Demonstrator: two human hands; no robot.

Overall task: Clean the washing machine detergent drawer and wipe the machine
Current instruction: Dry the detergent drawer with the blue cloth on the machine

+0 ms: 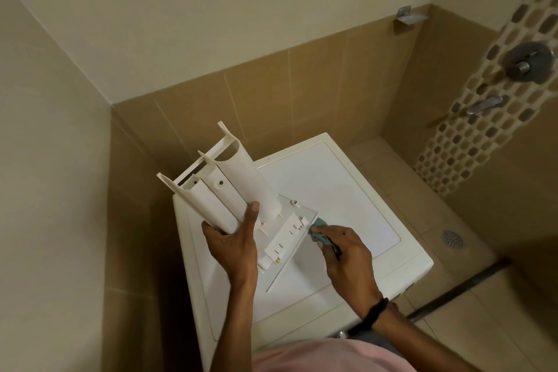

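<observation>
White plastic detergent drawer (225, 187), held underside up above the washing machine (326, 199). The left hand (234, 246) grips its body, fingers curled around it. The right hand (347, 254) pinches a blue-grey cloth (320, 231) against the drawer's front panel edge.

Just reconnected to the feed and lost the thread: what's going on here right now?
A person has the detergent drawer out of the machine and grips it in the left hand above the washing machine top, rounded underside towards the camera. The right hand pinches a small blue-grey cloth against the edge of the drawer's front panel. Whether the machine itself has been wiped can't be told.
</observation>
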